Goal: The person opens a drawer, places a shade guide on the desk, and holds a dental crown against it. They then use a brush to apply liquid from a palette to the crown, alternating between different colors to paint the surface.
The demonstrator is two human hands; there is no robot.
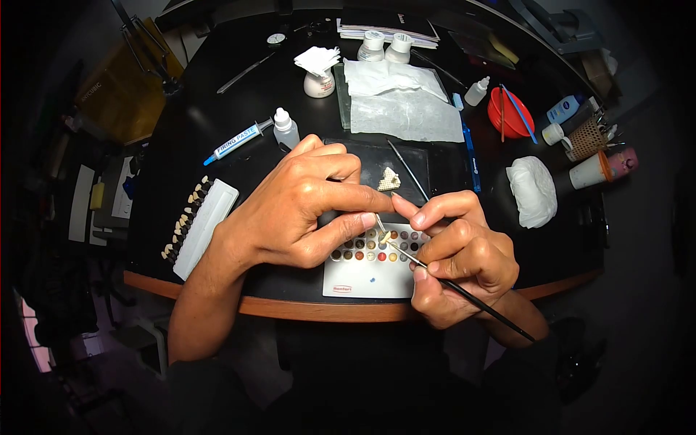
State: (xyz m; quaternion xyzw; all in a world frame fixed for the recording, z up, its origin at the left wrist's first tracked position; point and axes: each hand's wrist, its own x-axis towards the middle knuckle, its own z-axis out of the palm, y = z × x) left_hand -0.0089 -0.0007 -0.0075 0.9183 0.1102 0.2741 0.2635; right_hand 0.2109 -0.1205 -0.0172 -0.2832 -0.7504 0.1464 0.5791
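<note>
My left hand (312,199) pinches a thin metal tool (380,223) between thumb and index finger, with a small tooth-coloured piece (386,237) at its end. My right hand (464,257) is closed on a slim dark-handled brush (475,301), its tip pointing up and left at the small piece. Both hands are over a white palette (362,279) with rows of round coloured wells, partly hidden by the fingers. Behind them, a pale honeycomb-like block (389,179) and another thin brush (408,170) lie on a dark slab.
At the left are a shade guide (206,232), a paste syringe (235,143) and a dropper bottle (286,129). Tissue (395,78) lies on a tray behind. A red bowl (510,112), wadded tissue (531,192) and cups (591,170) stand right.
</note>
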